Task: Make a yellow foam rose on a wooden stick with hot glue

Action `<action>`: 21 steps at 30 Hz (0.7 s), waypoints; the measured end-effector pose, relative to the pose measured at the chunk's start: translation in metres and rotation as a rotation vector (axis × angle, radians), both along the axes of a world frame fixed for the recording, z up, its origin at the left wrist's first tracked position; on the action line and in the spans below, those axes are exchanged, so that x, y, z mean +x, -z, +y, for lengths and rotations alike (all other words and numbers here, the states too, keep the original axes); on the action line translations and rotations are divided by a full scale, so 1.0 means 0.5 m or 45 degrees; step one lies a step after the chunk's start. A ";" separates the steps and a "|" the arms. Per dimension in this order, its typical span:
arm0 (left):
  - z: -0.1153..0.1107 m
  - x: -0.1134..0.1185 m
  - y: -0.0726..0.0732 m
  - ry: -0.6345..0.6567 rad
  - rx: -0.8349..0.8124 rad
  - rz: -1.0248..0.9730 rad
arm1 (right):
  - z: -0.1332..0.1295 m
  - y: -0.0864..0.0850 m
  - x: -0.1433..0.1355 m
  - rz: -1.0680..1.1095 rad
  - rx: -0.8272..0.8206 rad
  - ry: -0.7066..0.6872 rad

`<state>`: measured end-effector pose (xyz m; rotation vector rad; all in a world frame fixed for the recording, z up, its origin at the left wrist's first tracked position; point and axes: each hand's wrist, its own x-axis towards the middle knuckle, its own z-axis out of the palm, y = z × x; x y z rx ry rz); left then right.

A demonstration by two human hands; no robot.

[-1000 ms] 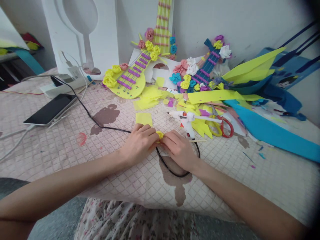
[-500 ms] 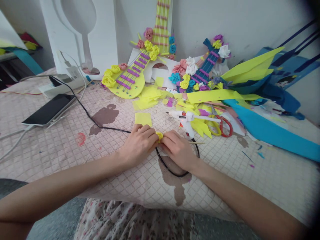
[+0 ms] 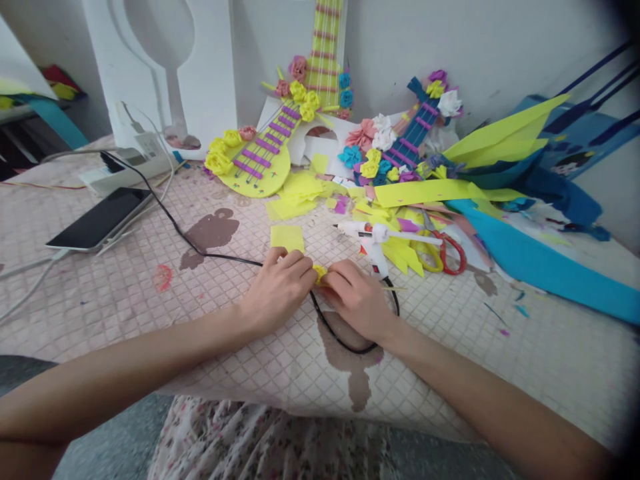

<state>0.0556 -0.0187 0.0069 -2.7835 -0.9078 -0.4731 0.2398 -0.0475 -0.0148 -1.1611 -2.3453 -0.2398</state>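
Between my fingertips is a small yellow paper flower (image 3: pixel 319 273), mostly hidden by the hands. My left hand (image 3: pixel 281 290) is closed on its left side, fingers bent. Pinching from the right is my right hand (image 3: pixel 357 300); a thin wooden stick (image 3: pixel 399 288) pokes out beyond it, and whether the flower is on this stick I cannot tell. Just past my left hand lies a square of yellow paper (image 3: pixel 287 238). A white glue gun (image 3: pixel 370 243) rests beyond my right hand, its black cord (image 3: pixel 340 338) looping below both hands.
Scissors (image 3: pixel 453 253) lie among yellow paper scraps at right, near a long blue paper strip (image 3: pixel 550 257). Flower-decorated paper instruments (image 3: pixel 260 160) stand at the back. A phone (image 3: pixel 100 219) and a power strip (image 3: pixel 125 167) are at left on the quilted cloth (image 3: pixel 240 373).
Very little differs. Both hands stay at the same spot around the yellow flower, with only slight finger movement; the view has shifted a touch.
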 end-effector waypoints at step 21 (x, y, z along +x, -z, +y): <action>0.002 -0.003 0.000 0.008 0.040 -0.018 | -0.002 -0.005 -0.002 0.045 -0.049 0.015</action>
